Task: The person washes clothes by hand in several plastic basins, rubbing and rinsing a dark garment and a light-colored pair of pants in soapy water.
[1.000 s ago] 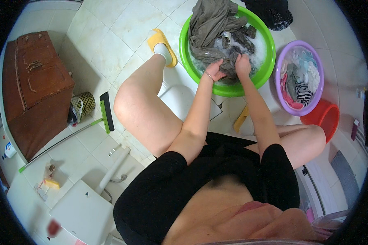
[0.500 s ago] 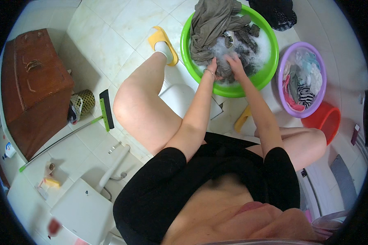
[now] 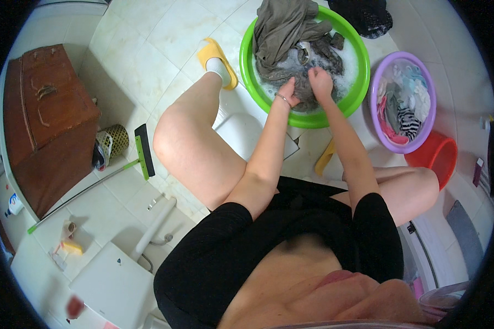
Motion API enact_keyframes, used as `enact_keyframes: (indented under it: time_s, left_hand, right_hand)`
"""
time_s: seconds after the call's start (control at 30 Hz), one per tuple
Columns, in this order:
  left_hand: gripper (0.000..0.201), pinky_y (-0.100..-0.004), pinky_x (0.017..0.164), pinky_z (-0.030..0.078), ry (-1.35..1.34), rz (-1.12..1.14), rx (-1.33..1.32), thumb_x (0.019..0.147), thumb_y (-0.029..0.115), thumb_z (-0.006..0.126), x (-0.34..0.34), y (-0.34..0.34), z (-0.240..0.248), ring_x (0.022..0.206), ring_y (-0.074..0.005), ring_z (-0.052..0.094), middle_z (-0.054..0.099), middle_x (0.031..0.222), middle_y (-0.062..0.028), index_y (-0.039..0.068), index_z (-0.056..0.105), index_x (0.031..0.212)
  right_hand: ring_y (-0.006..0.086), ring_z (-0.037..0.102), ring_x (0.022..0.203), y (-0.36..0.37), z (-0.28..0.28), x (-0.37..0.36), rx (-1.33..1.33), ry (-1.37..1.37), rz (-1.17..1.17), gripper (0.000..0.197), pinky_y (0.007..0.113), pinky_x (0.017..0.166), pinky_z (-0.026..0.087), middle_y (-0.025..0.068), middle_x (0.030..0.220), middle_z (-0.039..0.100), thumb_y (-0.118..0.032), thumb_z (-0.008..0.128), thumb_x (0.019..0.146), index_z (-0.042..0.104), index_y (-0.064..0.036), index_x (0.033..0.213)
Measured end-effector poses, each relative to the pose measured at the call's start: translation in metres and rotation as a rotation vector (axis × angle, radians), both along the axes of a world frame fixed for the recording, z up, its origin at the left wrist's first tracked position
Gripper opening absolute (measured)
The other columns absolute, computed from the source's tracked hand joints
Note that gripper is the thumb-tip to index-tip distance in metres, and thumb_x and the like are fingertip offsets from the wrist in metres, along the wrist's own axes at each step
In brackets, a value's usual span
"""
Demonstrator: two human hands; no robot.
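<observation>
A bright green basin [image 3: 363,77] holds soapy water and a grey-brown garment [image 3: 280,34]. Part of the garment drapes over the far left rim; the rest lies wet and dark in the suds. My left hand [image 3: 288,93] is closed on the soaked cloth near the basin's near edge, thumb on top. Just to its right, my right hand [image 3: 320,83] is curled into a fist on the same garment. The fingertips of both hands are partly hidden in the fabric.
Right of the basin stands a purple tub [image 3: 375,104] of mixed clothes, with a red bucket [image 3: 444,159] beside it. Dark cloth [image 3: 368,16] lies at the far right. A squeegee [image 3: 142,151], a woven bin [image 3: 115,140] and a brown cabinet [image 3: 55,126] are on the left.
My right hand has gone from loosely spread fingers to a fist and moved slightly up. More wet grey cloth shows between my hands, where foam covered it before.
</observation>
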State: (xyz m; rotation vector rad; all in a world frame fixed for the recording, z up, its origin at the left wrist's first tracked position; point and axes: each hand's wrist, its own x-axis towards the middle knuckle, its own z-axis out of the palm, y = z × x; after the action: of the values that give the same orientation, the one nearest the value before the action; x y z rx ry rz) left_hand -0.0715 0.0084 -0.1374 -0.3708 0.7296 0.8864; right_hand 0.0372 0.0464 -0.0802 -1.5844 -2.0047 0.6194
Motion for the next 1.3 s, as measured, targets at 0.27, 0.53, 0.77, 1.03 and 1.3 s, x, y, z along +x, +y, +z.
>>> enact_keyframes:
  time_s: [0.27,0.53,0.77,1.03,1.3]
  left_hand:
    - [0.048,-0.0398,0.075,0.040,0.819,-0.265,-0.040,0.078,0.038,0.051,0.009,0.001,0.015,0.093,-0.0255,0.050,0.051,0.108,-0.0110,-0.001,0.044,0.105]
    - [0.053,-0.0358,0.073,0.044,1.320,-0.310,-0.065,0.070,0.024,0.063,-0.028,-0.025,-0.051,0.084,-0.0307,0.055,0.055,0.096,-0.0193,-0.009,0.042,0.106]
    - [0.065,-0.0371,0.080,0.042,0.471,0.088,-0.152,0.071,0.041,0.059,0.002,-0.017,-0.029,0.096,-0.0235,0.052,0.048,0.114,-0.0125,0.001,0.038,0.117]
    - [0.054,-0.0365,0.079,0.043,-0.090,0.032,0.489,0.074,0.046,0.050,-0.047,-0.034,-0.066,0.092,-0.0261,0.053,0.055,0.098,-0.0125,0.004,0.049,0.107]
    - [0.057,-0.0346,0.083,0.041,0.959,-0.662,0.343,0.070,0.036,0.055,0.014,-0.012,-0.004,0.098,-0.0303,0.050,0.051,0.107,-0.0195,-0.005,0.046,0.109]
  right_hand:
    - [0.0368,0.053,0.063,-0.022,-0.010,0.002,-0.188,-0.237,-0.038,0.017,0.044,0.058,0.042,0.0193,0.065,0.053,-0.018,0.047,0.076,0.048,-0.0024,0.071]
    - [0.0347,0.053,0.081,-0.034,-0.041,0.016,0.099,-0.355,0.523,0.024,0.043,0.067,0.044,0.0210,0.087,0.053,-0.022,0.049,0.075,0.050,-0.0065,0.094]
    - [0.0104,0.049,0.070,-0.009,-0.065,0.022,-0.849,0.855,-0.286,0.025,0.026,0.064,0.040,0.0011,0.073,0.054,-0.024,0.053,0.079,0.059,-0.0002,0.079]
    - [0.0073,0.041,0.057,-0.044,0.057,-0.059,-0.611,0.547,0.388,0.025,0.025,0.053,0.036,0.0040,0.058,0.048,-0.018,0.051,0.080,0.051,0.0015,0.065]
    - [0.0385,0.056,0.064,0.030,-0.038,0.026,-0.300,-0.392,-0.065,0.036,0.045,0.058,0.044,0.0203,0.070,0.058,-0.035,0.044,0.080,0.061,-0.0041,0.071]
